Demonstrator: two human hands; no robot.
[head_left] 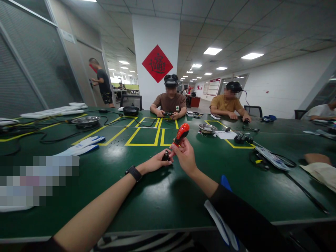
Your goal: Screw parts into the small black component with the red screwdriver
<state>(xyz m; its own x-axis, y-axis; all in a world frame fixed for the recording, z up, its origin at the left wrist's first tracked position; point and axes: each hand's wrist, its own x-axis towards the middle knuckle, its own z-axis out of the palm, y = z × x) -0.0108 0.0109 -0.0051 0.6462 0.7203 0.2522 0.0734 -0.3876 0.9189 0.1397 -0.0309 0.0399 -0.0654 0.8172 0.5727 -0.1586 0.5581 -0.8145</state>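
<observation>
Near the middle of the green table (112, 178), my left hand (156, 161) is closed on a small black part (166, 156) with a metallic top. My right hand (186, 155) grips a screwdriver with a red and black handle (181, 133), held tilted with the handle up. The tool's lower end is hidden behind my fingers, close beside the black part; whether the two touch cannot be made out. Both hands are just above the table, side by side, near the yellow tape rectangles (141, 145).
Metal bowls stand at left (85, 121) and right (207, 128). White-blue gloves (86, 145) and black cables (49, 141) lie left. Black parts (243, 139), a plastic packet (271, 158) and a cable lie right. A glove (219, 222) hangs by my right forearm. Two people sit opposite.
</observation>
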